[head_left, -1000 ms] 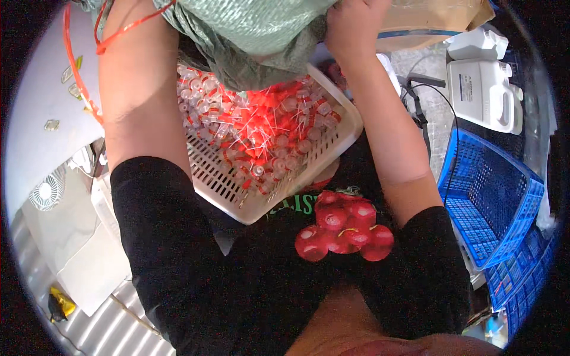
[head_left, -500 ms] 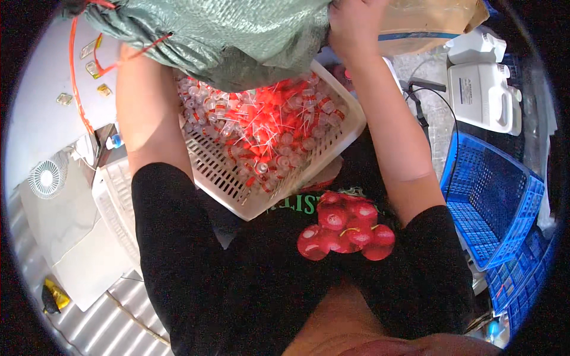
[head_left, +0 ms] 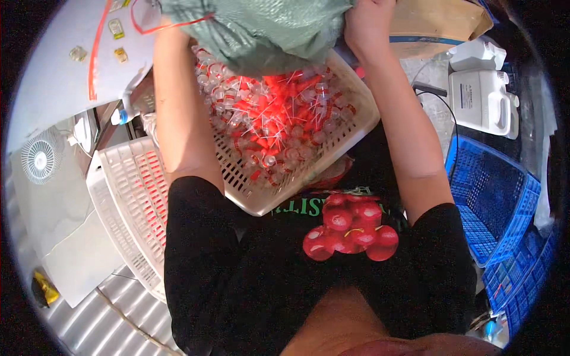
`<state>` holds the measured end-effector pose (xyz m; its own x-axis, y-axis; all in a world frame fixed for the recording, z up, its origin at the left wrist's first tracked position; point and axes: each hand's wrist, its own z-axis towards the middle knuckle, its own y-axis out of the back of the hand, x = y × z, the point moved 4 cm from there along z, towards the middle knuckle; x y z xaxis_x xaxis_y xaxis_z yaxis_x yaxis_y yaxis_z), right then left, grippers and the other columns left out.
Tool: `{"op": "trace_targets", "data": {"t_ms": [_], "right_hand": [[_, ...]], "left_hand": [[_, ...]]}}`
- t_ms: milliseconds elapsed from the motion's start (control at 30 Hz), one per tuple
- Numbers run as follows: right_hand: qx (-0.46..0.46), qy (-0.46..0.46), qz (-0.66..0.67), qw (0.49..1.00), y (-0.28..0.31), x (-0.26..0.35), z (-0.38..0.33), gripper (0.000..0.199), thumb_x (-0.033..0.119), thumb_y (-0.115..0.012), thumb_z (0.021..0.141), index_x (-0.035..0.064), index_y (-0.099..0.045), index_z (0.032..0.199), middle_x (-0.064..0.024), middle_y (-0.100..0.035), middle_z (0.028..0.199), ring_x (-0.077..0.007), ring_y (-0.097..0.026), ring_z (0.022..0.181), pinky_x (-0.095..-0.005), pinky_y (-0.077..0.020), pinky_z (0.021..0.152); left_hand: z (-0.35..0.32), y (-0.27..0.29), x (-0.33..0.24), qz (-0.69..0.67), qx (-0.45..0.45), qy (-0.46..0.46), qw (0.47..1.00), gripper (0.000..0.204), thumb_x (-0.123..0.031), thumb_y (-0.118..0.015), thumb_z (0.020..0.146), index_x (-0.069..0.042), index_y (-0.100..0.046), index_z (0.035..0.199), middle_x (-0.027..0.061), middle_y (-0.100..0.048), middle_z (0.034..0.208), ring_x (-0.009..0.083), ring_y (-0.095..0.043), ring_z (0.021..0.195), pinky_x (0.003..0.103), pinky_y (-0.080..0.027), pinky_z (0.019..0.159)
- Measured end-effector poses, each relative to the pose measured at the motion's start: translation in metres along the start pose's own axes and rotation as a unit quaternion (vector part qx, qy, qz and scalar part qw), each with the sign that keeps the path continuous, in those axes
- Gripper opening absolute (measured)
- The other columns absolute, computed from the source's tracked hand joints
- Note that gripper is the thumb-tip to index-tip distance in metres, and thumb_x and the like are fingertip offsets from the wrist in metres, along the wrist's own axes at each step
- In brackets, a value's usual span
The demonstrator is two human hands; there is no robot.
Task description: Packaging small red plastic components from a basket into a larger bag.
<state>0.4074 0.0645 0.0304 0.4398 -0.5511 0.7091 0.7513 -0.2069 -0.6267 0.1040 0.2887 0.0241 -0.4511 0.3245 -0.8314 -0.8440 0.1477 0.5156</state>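
- The right hand (head_left: 368, 24) is clenched on the edge of a green mesh sack (head_left: 261, 29), held mouth-down above the white slotted basket (head_left: 350, 133), probably so its contents drop in.
- The left hand is hidden behind the sack; its grip cannot be told.
- The basket holds a heap of small clear vials with red caps (head_left: 273, 124).
- A second white basket (head_left: 127, 196) lies left, a blue crate (head_left: 493, 202) right.

My right hand (head_left: 367, 24) raised and clenched, both my bare forearms stretched up ahead, my left hand out of sight
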Motion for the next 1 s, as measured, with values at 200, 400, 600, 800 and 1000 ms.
{"op": "trace_targets", "data": {"t_ms": [200, 400, 600, 800, 1000], "right_hand": [[0.032, -0.114, 0.290, 0.950, 0.000, 0.004, -0.010, 0.019, 0.001, -0.051, 0.085, -0.0003, -0.056, 0.103, -0.0050, -0.061, 0.096, -0.0132, -0.056, 0.084, -0.0239, -0.0435, 0.076], [0.160, -0.150, -0.030, 0.975, 0.008, 0.018, -0.013, 0.046, 0.005, -0.059, 0.079, -0.0017, -0.043, 0.121, -0.0098, -0.055, 0.113, -0.0183, -0.051, 0.103, -0.0286, -0.0428, 0.085], [0.391, -0.260, -0.301, 0.830, -0.002, 0.034, -0.042, 0.059, 0.006, -0.063, 0.074, -0.0048, -0.036, 0.126, -0.0108, -0.050, 0.119, -0.0217, -0.046, 0.112, -0.0318, -0.0405, 0.088], [0.313, -0.091, -0.463, 0.824, -0.001, -0.002, -0.041, 0.048, 0.006, -0.061, 0.074, -0.0050, -0.046, 0.118, -0.0119, -0.056, 0.113, -0.0240, -0.049, 0.107, -0.0314, -0.0386, 0.089], [0.123, 0.040, -0.472, 0.872, 0.024, 0.026, -0.020, 0.036, 0.007, -0.059, 0.076, -0.0032, -0.053, 0.110, -0.0147, -0.058, 0.110, -0.0247, -0.051, 0.103, -0.0310, -0.0381, 0.090]], "left_hand": [[-0.098, -0.037, -0.031, -0.092, 0.000, 0.007, 0.996, 0.037, -0.023, -0.052, 0.085, -0.001, -0.051, 0.114, 0.0101, -0.059, 0.103, 0.0198, -0.055, 0.091, 0.031, -0.045, 0.079], [-0.203, -0.102, -0.062, -0.018, -0.036, -0.017, 0.999, 0.027, -0.015, -0.056, 0.081, -0.001, -0.057, 0.104, 0.0070, -0.060, 0.100, 0.0185, -0.055, 0.091, 0.031, -0.043, 0.080], [-0.256, -0.142, -0.048, -0.106, -0.102, 0.155, 0.977, 0.029, -0.011, -0.052, 0.083, 0.000, -0.054, 0.110, 0.0080, -0.059, 0.106, 0.0175, -0.054, 0.096, 0.030, -0.043, 0.082], [-0.280, -0.168, -0.069, -0.237, -0.078, 0.173, 0.953, 0.042, -0.011, -0.049, 0.085, -0.004, -0.045, 0.126, 0.0126, -0.050, 0.124, 0.0187, -0.047, 0.113, 0.031, -0.039, 0.091], [-0.294, -0.132, -0.016, 0.070, 0.262, 0.120, 0.955, 0.050, -0.029, -0.050, 0.087, -0.004, -0.040, 0.130, 0.0159, -0.048, 0.125, 0.0206, -0.046, 0.115, 0.039, -0.041, 0.091]]}}
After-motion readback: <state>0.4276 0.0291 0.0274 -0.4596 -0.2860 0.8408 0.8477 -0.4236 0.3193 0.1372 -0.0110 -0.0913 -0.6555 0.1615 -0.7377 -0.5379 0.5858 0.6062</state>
